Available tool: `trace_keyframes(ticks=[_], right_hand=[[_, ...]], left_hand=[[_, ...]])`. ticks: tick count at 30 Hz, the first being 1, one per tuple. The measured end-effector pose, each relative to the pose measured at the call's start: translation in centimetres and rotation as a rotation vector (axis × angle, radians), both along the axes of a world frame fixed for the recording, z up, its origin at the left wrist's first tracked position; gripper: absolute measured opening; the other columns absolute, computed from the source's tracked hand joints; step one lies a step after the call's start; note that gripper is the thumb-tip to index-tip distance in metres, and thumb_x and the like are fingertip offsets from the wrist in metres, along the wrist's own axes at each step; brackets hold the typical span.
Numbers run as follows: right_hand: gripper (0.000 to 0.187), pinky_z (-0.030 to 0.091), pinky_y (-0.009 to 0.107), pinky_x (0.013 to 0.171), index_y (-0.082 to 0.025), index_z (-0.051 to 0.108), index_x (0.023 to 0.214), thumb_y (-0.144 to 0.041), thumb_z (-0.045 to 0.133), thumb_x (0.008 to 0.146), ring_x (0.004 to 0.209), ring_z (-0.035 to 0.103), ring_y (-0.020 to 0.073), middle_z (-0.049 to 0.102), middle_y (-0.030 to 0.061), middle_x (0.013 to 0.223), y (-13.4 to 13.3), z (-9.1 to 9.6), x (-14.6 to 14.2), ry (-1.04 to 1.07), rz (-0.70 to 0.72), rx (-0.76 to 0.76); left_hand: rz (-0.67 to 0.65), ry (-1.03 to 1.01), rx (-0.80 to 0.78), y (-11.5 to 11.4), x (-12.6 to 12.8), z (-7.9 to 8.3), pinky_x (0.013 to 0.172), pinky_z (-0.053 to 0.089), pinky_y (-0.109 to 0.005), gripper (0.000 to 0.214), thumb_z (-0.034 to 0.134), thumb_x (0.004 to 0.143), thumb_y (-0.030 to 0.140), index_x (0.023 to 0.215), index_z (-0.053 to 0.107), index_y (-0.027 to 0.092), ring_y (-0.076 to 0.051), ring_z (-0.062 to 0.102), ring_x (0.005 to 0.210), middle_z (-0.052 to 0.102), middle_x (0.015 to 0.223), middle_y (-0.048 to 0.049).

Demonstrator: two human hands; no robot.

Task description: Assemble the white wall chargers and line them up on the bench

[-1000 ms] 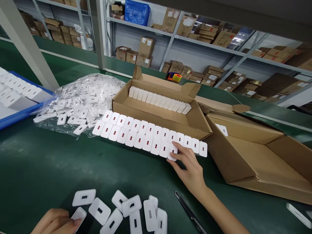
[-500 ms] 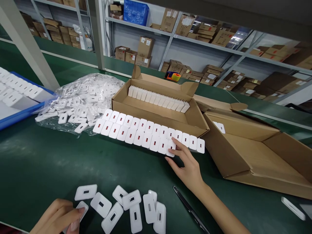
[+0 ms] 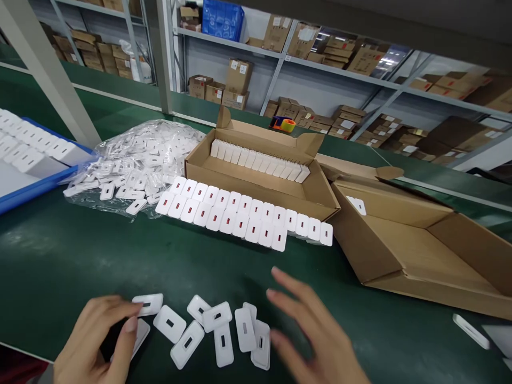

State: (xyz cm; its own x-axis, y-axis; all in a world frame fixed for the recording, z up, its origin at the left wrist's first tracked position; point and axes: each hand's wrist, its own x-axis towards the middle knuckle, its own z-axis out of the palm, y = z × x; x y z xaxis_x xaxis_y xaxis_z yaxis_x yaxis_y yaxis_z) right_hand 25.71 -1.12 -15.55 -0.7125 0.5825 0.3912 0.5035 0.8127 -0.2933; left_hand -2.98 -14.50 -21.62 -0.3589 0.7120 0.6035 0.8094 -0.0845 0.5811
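At the lower left, my left hand (image 3: 96,338) has its thumb and index finger apart. Its index fingertip touches a white rectangular cover (image 3: 153,304) with a slot. Another white cover (image 3: 141,335) lies partly hidden beneath that hand. Several more slotted covers (image 3: 169,324) are scattered between my hands, some overlapping. My right hand (image 3: 314,330), slightly blurred, hovers over the table with fingers spread and nothing in them, just right of these covers. Beyond it stand two rows of white charger blocks (image 3: 228,221) with red or dark USB ports facing up.
Behind the rows is an open cardboard box (image 3: 256,186) holding a line of white blocks. A second open box (image 3: 424,250) sits at the right. A clear bag of covers (image 3: 140,154) and a blue tray (image 3: 40,186) are at the left. One loose cover (image 3: 471,330) lies far right.
My right hand has left the charger rows and come down toward the loose covers, now over where the black tweezers lay. My left hand has let go of one cover and shifted to another.
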Motion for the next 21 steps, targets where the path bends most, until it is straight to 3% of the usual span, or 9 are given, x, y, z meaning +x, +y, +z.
trace_keyframes(ticks=[3,5,7,9,11,15,18,21], right_hand=[[0.088,0.058,0.049,0.096,-0.034,0.014,0.159,-0.061,0.060,0.090,0.144,0.035,0.0387,0.024,0.0124,0.163,-3.7,-2.5,-0.8,-0.253,0.041,-0.277],[0.099,0.049,0.061,0.101,-0.035,0.000,0.160,-0.068,0.059,0.087,0.147,0.017,0.0434,0.007,0.0121,0.165,-4.7,-4.6,-1.9,-0.351,-0.015,-0.413],[0.095,0.036,0.068,0.108,-0.032,-0.002,0.160,-0.067,0.054,0.091,0.148,0.005,0.0423,-0.003,0.0101,0.165,-4.8,-5.9,-3.1,-0.397,-0.078,-0.489],[0.085,0.024,0.066,0.116,-0.029,0.005,0.161,-0.065,0.045,0.096,0.149,-0.002,0.0373,-0.007,0.0070,0.165,-4.6,-6.1,-4.1,-0.396,-0.096,-0.512],[0.078,0.019,0.061,0.120,-0.027,0.012,0.161,-0.064,0.039,0.098,0.151,-0.004,0.0323,-0.005,0.0036,0.165,-4.7,-5.5,-4.7,-0.379,-0.098,-0.527],[0.099,0.012,0.060,0.122,-0.026,0.006,0.161,-0.073,0.053,0.087,0.152,-0.006,0.0294,-0.005,0.0017,0.166,-5.3,-4.1,-4.9,-0.367,-0.101,-0.523],[0.114,0.004,0.062,0.121,-0.026,0.006,0.161,-0.074,0.066,0.077,0.152,-0.010,0.0308,-0.007,0.0018,0.166,-5.8,-3.9,-4.9,-0.356,-0.147,-0.470],[0.109,0.003,0.063,0.122,-0.026,0.017,0.160,-0.066,0.074,0.075,0.154,-0.005,0.0325,0.000,0.0024,0.167,-6.2,-4.2,-4.9,-0.308,-0.176,-0.460]], left_hand=[[-0.094,0.090,-0.273,0.8,-0.6,0.0,0.093,0.053,-0.051,0.035,0.044,0.101,0.045,0.132,0.051,0.032,-0.035,0.050,0.129,0.057,0.136,-0.0093],[-0.228,0.209,-0.427,1.3,-0.6,-0.2,0.100,0.047,-0.068,0.058,0.047,0.096,0.057,0.149,0.033,0.037,-0.042,0.034,0.144,0.041,0.157,-0.0078],[-0.369,0.314,-0.512,1.9,0.1,-0.2,0.103,0.040,-0.077,0.075,0.055,0.091,0.062,0.154,0.023,0.038,-0.044,0.027,0.148,0.032,0.163,-0.0061],[-0.471,0.323,-0.574,2.6,1.5,-0.1,0.107,0.036,-0.076,0.076,0.055,0.091,0.062,0.155,0.025,0.036,-0.042,0.026,0.149,0.029,0.165,-0.0052],[-0.514,0.252,-0.624,3.6,3.4,0.1,0.111,0.032,-0.073,0.065,0.047,0.096,0.058,0.154,0.030,0.034,-0.039,0.025,0.150,0.030,0.164,-0.0040],[-0.428,0.013,-0.542,5.5,6.5,0.3,0.119,0.023,-0.067,0.049,0.034,0.103,0.051,0.144,0.049,0.031,-0.032,0.031,0.149,0.047,0.156,-0.0032],[-0.309,-0.069,-0.447,5.5,6.3,-0.1,0.121,0.022,-0.065,0.052,0.022,0.105,0.047,0.141,0.052,0.023,-0.030,0.035,0.148,0.053,0.151,-0.0087],[-0.272,-0.073,-0.396,4.1,5.0,-0.8,0.118,0.032,-0.063,0.053,0.024,0.104,0.049,0.145,0.047,0.023,-0.031,0.034,0.148,0.047,0.155,-0.0108]])
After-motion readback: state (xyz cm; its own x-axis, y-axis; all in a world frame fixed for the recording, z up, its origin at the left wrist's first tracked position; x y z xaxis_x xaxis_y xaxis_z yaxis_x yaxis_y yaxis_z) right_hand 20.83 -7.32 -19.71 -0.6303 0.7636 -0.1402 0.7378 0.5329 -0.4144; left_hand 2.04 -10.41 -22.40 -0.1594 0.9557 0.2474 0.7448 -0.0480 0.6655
